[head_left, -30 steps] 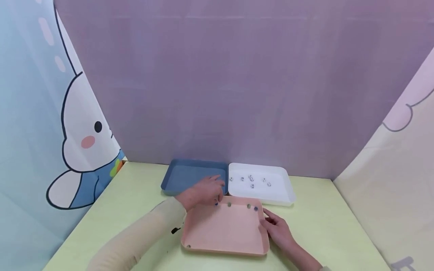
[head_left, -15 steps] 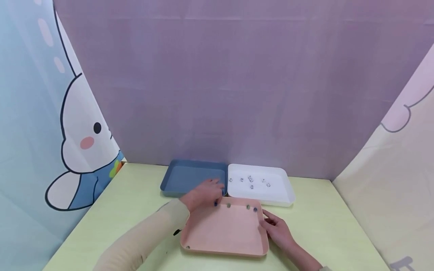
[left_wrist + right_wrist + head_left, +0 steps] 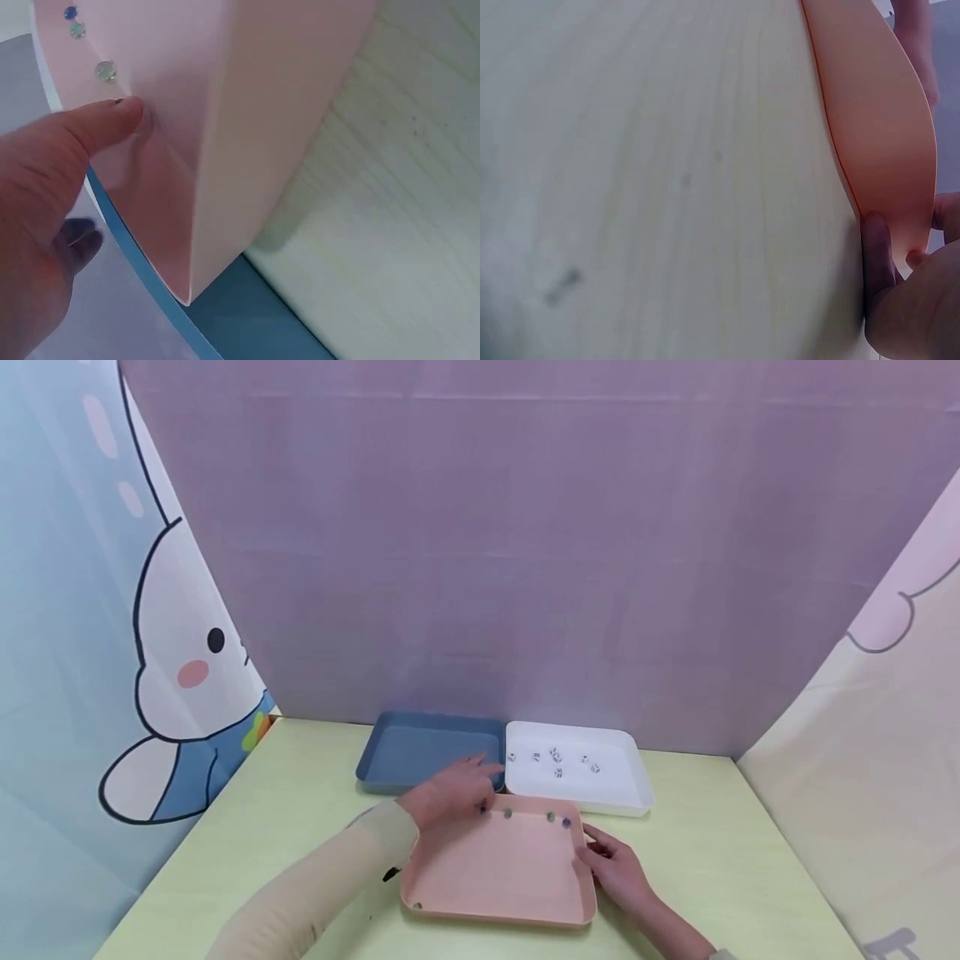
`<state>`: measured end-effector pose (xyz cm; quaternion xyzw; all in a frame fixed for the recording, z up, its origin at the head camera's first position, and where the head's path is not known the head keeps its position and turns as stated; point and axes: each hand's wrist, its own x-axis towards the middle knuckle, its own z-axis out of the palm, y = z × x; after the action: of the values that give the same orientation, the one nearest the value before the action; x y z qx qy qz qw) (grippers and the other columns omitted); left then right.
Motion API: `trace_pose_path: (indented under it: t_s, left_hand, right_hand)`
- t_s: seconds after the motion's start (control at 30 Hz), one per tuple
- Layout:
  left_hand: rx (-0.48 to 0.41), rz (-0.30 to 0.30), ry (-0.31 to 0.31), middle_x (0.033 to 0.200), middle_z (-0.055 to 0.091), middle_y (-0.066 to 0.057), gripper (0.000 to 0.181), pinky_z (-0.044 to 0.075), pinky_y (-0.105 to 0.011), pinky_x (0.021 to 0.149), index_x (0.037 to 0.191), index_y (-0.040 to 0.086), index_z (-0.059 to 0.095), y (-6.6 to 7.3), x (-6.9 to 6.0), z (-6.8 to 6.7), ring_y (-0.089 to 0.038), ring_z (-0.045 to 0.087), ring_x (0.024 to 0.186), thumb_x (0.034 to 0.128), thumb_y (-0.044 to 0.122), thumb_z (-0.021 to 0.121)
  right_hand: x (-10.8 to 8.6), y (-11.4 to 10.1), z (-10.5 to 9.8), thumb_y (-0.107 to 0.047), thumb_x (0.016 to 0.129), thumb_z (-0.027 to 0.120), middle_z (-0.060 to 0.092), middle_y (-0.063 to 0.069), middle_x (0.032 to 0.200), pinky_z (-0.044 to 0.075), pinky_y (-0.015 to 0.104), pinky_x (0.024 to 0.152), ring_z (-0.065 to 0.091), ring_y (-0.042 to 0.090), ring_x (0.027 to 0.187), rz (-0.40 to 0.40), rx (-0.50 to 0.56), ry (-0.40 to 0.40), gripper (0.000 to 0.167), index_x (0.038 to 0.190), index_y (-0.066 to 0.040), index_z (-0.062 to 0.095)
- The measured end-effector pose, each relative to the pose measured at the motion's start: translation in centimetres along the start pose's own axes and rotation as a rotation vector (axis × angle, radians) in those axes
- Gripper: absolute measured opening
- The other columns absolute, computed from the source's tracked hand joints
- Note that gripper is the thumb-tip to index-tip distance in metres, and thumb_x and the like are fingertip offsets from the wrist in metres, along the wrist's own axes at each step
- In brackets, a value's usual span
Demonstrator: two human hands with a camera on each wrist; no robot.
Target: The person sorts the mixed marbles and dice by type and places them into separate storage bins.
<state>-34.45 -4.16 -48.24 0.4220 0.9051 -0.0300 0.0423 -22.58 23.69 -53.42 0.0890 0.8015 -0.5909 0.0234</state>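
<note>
Glass marbles lie in the pink tray (image 3: 498, 868). My left hand (image 3: 456, 789) reaches over its far wall, thumb down inside at a blue marble (image 3: 482, 810). The left wrist view has the left thumb (image 3: 112, 124) against the inside of the tray, the other fingers beyond the rim; the blue marble there is hidden. Along the far wall sit a greenish marble (image 3: 507, 813), another greenish marble (image 3: 551, 817) and a blue marble (image 3: 566, 822). One small marble (image 3: 417, 905) rests in the near left corner. My right hand (image 3: 617, 870) grips the tray's right wall, also seen in the right wrist view.
Behind the pink tray stand a blue tray (image 3: 420, 747) at left and a white tray (image 3: 618, 781) at right, side by side. Several dice (image 3: 558, 772) lie in the white tray. The pale yellow table (image 3: 712, 852) meets a purple cloth (image 3: 480, 568) at the back.
My left hand has shifted slightly to the right, with its thumb still at the blue marble. The right hand and the trays stay where they were.
</note>
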Motion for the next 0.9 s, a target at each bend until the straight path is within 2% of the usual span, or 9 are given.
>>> trace_pose_path:
  t_s: [0.07,0.13,0.3,0.4,0.57,0.67,0.73,0.9]
  left_hand:
    - [-0.097,-0.027,0.019,0.154,0.035,-0.003,0.025,0.021,-0.055,0.112,0.076,0.028,0.073,0.0,-0.3,-0.1,-0.043,0.014,0.143,0.0875,0.007,0.069]
    - [-0.158,-0.038,0.041,0.155,0.031,-0.004,0.021,0.016,-0.057,0.113,0.083,0.031,0.075,0.0,-0.4,-0.2,-0.044,0.008,0.143,0.0869,0.011,0.070]
    - [-0.270,-0.054,0.090,0.156,0.029,-0.006,0.012,0.013,-0.059,0.113,0.081,0.034,0.073,0.0,-0.6,-0.4,-0.046,0.002,0.143,0.0844,0.023,0.074]
    - [-0.365,-0.079,0.159,0.156,0.028,-0.007,0.010,0.012,-0.060,0.112,0.079,0.037,0.071,-0.4,-0.2,-0.5,-0.046,0.001,0.143,0.0848,0.029,0.074]
    - [-0.695,-0.134,0.305,0.156,0.028,-0.009,0.003,0.011,-0.065,0.110,0.083,0.031,0.074,-1.0,0.3,-0.6,-0.043,-0.001,0.144,0.0847,0.031,0.076]
    - [-0.871,-0.156,0.368,0.155,0.028,-0.011,0.004,0.012,-0.067,0.108,0.085,0.026,0.076,-1.2,0.5,-0.7,-0.042,0.000,0.144,0.0845,0.030,0.077]
    - [-0.930,-0.173,0.396,0.155,0.029,-0.009,0.005,0.015,-0.067,0.108,0.085,0.025,0.076,-1.3,0.6,-0.9,-0.040,0.002,0.145,0.0854,0.030,0.076]
    - [-0.978,-0.227,0.426,0.154,0.030,-0.003,0.005,0.024,-0.065,0.106,0.089,0.024,0.077,-1.5,1.0,-0.8,-0.037,0.008,0.145,0.0869,0.028,0.075]
  right_hand:
    - [0.1,0.0,0.0,-0.010,0.091,0.066,0.061,0.012,0.097,0.053,0.027,0.061,0.060,0.019,0.077,-0.005,-0.002,0.004,0.048,0.136,-0.001,0.055]
    - [0.1,0.1,0.0,-0.010,0.090,0.067,0.061,0.011,0.097,0.052,0.027,0.061,0.059,0.019,0.077,-0.002,-0.006,0.009,0.048,0.136,-0.002,0.055]
    - [0.1,0.3,0.1,-0.010,0.091,0.067,0.061,0.011,0.097,0.052,0.027,0.060,0.059,0.019,0.077,0.000,-0.019,-0.005,0.048,0.136,-0.001,0.055]
    - [0.1,0.2,0.1,-0.010,0.091,0.066,0.061,0.011,0.097,0.051,0.026,0.060,0.058,0.019,0.077,-0.006,-0.025,-0.001,0.048,0.136,-0.002,0.055]
    - [0.2,0.2,0.2,-0.010,0.090,0.066,0.061,0.011,0.097,0.051,0.026,0.059,0.057,0.019,0.078,-0.022,-0.047,0.008,0.048,0.136,-0.001,0.055]
    - [0.2,0.2,0.2,-0.010,0.090,0.066,0.061,0.011,0.097,0.051,0.026,0.059,0.056,0.019,0.079,-0.026,-0.057,0.008,0.048,0.136,-0.001,0.055]
    - [0.2,0.2,0.2,-0.009,0.090,0.066,0.061,0.010,0.097,0.051,0.025,0.059,0.056,0.019,0.079,-0.019,-0.060,0.010,0.048,0.136,-0.002,0.056]
    - [0.2,0.2,0.2,-0.010,0.091,0.065,0.061,0.010,0.096,0.051,0.026,0.058,0.056,0.019,0.078,-0.019,-0.064,0.007,0.046,0.136,-0.001,0.055]
